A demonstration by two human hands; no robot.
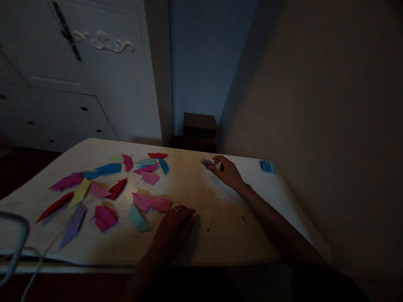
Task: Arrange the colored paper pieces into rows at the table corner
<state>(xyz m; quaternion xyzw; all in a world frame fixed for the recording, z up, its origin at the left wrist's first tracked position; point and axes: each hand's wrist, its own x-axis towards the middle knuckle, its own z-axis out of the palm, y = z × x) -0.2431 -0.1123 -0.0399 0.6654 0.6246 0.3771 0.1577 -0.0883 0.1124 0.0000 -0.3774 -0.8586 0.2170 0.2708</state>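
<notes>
Toward the far side of the table (189, 176), my right hand (229, 171) pinches a small purple folded paper piece (206, 163) between thumb and fingers, just at the surface. My left hand (175, 225) rests on the table nearer to me, fingers stretched out and holding nothing. Beside its fingertips lie pink folded papers (160, 204) and a light teal one (140, 219). More folded papers are scattered to the left: a magenta one (105, 218), a purple one (73, 224), a yellow one (81, 191), a red one (117, 189) and a blue one (108, 168).
Blue and teal folded papers (268, 166) sit at the table's far right corner, close to the wall (340, 126). White cabinets (122, 96) stand behind on the left. A small brown box-like stand (200, 121) is beyond the table. A curved metal bar (23, 235) and a cable are at lower left.
</notes>
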